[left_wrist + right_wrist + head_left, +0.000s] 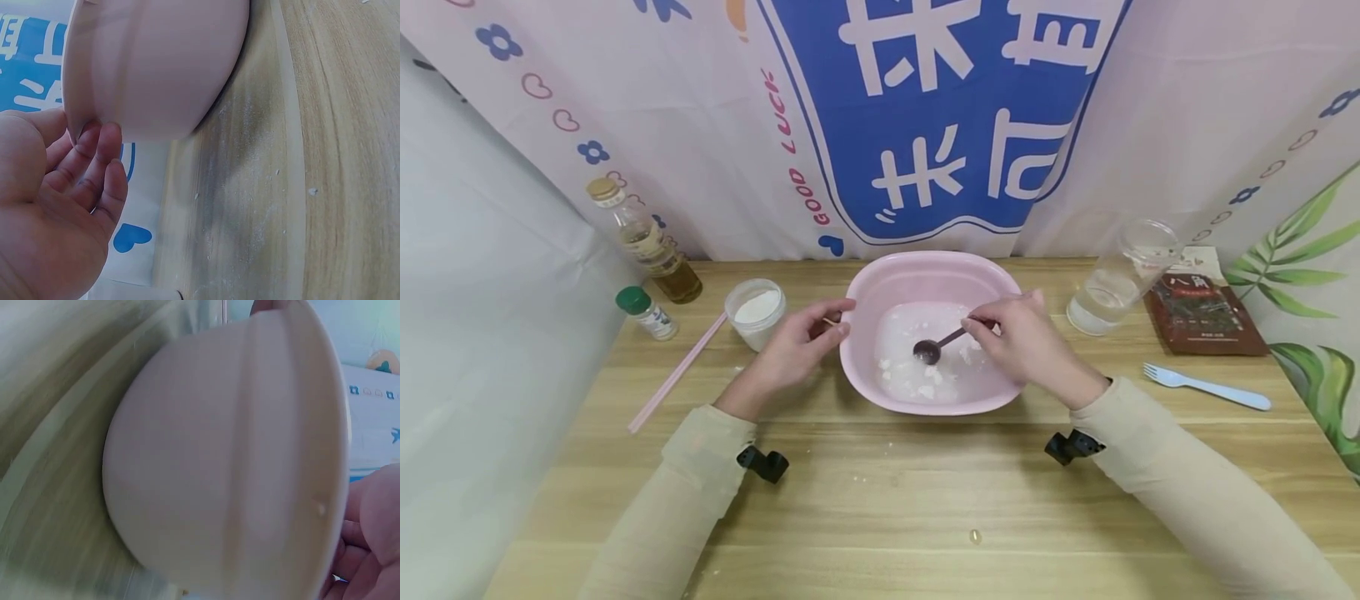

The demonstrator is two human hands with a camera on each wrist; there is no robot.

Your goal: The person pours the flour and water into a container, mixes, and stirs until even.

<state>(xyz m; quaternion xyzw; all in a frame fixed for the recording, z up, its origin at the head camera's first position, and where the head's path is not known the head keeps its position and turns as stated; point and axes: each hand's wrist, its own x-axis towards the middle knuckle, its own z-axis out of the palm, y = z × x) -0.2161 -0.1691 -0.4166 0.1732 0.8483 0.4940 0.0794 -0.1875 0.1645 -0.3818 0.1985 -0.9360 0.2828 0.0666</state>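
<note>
A pink plastic basin (929, 407) stands on the table with cloudy liquid and white clumps in it. At its left side my left hand (796, 348) pinches the rim, thumb above and fingertips beneath, as the left wrist view shows the basin wall (169, 69) close up. My right hand (1028, 340) reaches over the right rim and holds a small dark brown spoon (927, 353) by its handle. The spoon's round bowl is down at the liquid. In the right wrist view, the basin's outer wall (187, 450) hides the spoon.
To the left are a tub of white powder (757, 321), pink chopsticks (677, 372), a green-capped shaker (646, 313) and an oil bottle (658, 250). On the right stand a clear cup of water (1105, 292), a brown packet (1206, 312) and a blue fork (1210, 386).
</note>
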